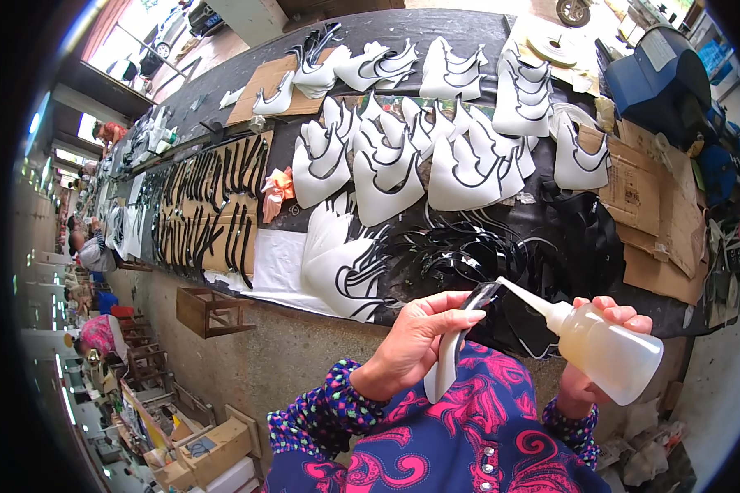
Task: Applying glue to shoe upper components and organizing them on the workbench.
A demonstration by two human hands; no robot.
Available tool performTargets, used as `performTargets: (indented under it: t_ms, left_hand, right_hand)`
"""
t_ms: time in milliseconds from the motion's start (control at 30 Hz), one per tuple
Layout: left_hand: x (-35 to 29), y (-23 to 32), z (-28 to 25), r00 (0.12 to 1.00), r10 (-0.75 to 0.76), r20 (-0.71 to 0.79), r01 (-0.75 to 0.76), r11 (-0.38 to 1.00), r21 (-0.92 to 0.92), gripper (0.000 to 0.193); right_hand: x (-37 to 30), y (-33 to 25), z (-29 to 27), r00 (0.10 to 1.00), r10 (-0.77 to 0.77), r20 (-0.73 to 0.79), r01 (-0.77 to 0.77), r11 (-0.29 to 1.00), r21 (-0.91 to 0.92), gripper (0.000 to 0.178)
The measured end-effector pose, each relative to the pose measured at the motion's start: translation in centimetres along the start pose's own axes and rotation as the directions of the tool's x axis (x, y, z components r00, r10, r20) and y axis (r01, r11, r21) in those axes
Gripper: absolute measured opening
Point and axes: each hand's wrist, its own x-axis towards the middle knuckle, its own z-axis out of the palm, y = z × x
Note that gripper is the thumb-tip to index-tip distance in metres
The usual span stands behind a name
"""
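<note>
The left hand (415, 337) is closed around a curved white piece with a black strip (460, 333) along its edge, thumb on top and fingers wrapped beneath, so the piece stands nearly upright in front of the chest. The right hand (596, 353) is wrapped tight round a translucent squeeze bottle (608, 349), tilted so that its long white nozzle (522, 294) points left and meets the top of the black strip just above the left thumb. Judging from that contact, the step in hand is laying glue along the strip's edge. The next move would seem to call for a steady, light squeeze while the nozzle tip tracks down the narrow black band, with the left hand turning the piece to keep the edge facing up.

Just beyond the nozzle lies a tangle of loose black strips (469, 251) on the dark workbench (460, 33). Farther out from the hands, overlapping rows of white pieces with black edging (403, 164) cover the bench, with flattened brown cardboard (658, 214) to the right of the bottle and black strips laid out on card (214, 205) well to the left
</note>
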Motion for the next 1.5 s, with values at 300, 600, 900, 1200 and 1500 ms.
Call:
performTargets:
  t_ms: [300,600,900,1200,1500]
  left_hand:
    - [0.3,-0.5,-0.1,0.998,0.053,0.024,-0.054,0.998,0.044,0.027]
    - [0.3,-0.6,0.0,0.998,0.063,0.026,-0.065,0.991,0.115,0.027]
    - [0.5,-0.4,-0.5,0.998,0.069,0.013,-0.070,0.994,0.082,0.026]
    - [0.4,0.2,-1.2,0.999,0.035,0.032,-0.036,0.999,0.011,0.027]
    - [1.7,-1.4,-2.2,0.997,0.073,-0.018,-0.071,0.992,0.107,0.018]
  right_hand:
    - [0.3,-0.4,0.3,0.999,0.015,0.051,-0.023,0.988,0.154,0.046]
    - [0.4,0.1,0.3,0.998,-0.002,0.063,0.005,0.998,-0.057,0.063]
    - [-0.1,-0.5,0.7,0.996,0.077,0.052,-0.083,0.990,0.117,0.052]
    - [0.0,0.5,1.1,0.998,0.033,0.049,-0.033,0.999,0.003,0.058]
    - [0.6,0.3,-1.9,0.982,-0.078,-0.174,0.013,0.938,-0.347,0.065]
